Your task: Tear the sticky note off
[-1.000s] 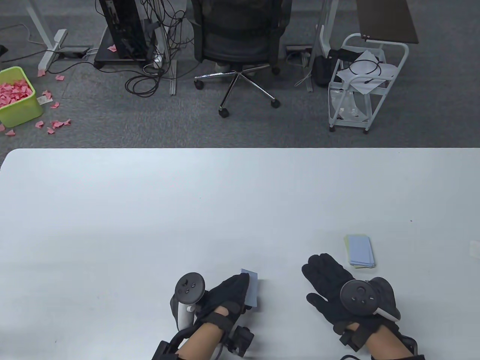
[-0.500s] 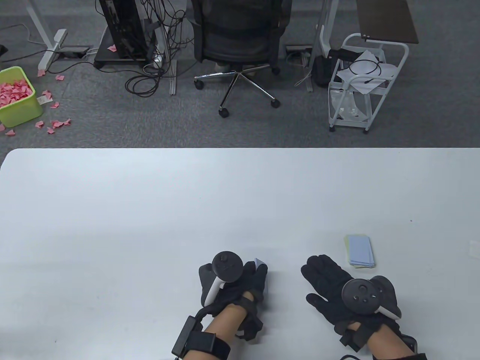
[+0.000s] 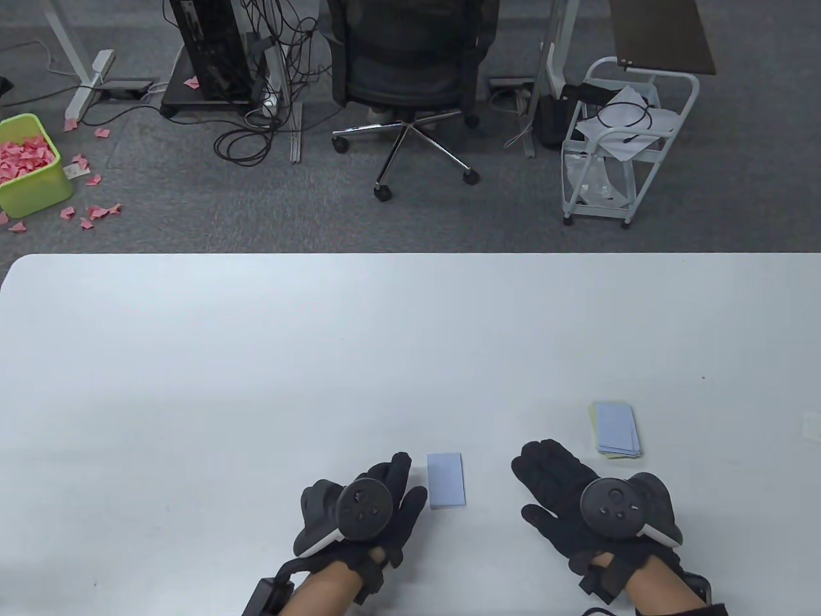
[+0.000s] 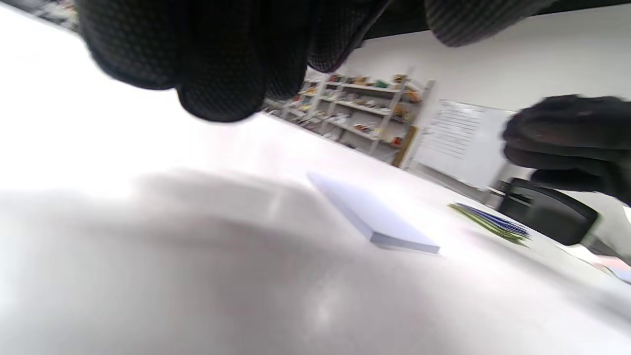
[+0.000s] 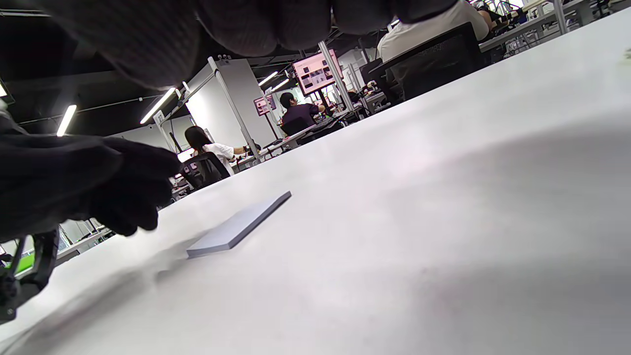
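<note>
A pale blue sticky note pad (image 3: 446, 480) lies flat on the white table (image 3: 321, 359), between my hands. It also shows in the left wrist view (image 4: 374, 217) and the right wrist view (image 5: 241, 224). My left hand (image 3: 369, 504) lies palm down just left of the pad, fingers spread, holding nothing. My right hand (image 3: 564, 494) lies palm down to the pad's right, fingers spread, empty. Several torn-off notes, blue and yellow-green, lie in a small stack (image 3: 616, 428) beyond my right hand; the stack shows in the left wrist view (image 4: 490, 227).
A white scrap (image 3: 811, 425) lies at the table's right edge. Beyond the far edge are an office chair (image 3: 410, 70), a white cart (image 3: 619, 141) and a green bin (image 3: 29, 163) of pink paper on the floor.
My left hand held the pad off the table, then set it down flat and let go; it now lies open to the pad's left. My right hand stayed put.
</note>
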A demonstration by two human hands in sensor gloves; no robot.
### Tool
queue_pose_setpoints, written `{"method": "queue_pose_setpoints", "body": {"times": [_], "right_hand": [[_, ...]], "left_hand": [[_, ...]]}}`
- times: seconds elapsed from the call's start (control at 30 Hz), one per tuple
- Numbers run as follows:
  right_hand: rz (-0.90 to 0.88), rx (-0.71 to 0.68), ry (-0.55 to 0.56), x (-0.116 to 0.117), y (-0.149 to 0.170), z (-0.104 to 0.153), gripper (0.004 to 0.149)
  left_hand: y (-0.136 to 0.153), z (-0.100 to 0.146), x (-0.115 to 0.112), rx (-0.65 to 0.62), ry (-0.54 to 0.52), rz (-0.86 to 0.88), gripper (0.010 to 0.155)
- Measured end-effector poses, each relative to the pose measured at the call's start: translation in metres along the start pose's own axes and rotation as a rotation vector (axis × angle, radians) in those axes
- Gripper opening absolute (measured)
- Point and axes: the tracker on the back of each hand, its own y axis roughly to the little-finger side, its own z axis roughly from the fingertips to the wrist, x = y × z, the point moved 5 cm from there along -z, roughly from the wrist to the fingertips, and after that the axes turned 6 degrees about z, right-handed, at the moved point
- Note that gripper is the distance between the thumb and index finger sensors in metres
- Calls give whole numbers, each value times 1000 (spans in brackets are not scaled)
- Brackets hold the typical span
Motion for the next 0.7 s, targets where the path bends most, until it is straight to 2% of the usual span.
{"method": "queue_pose_setpoints", "body": {"times": [0.17,0.27,0.43,0.7], "right_hand": [[23,-10,-20,9,-4,-3,63],[46,-33,-28,15,-10,-4,63],[53,-61,-10,14,-17,-2,62],[29,-44,18,7,-13,0,62]], "left_hand": [[-12,15,15,-135,-35,-95,73],[-14,22,23,-173,-29,-132,75],[-7,26,35,-217,-78,-160,75],[-9,24,31,-239,-62,-165,74]]}}
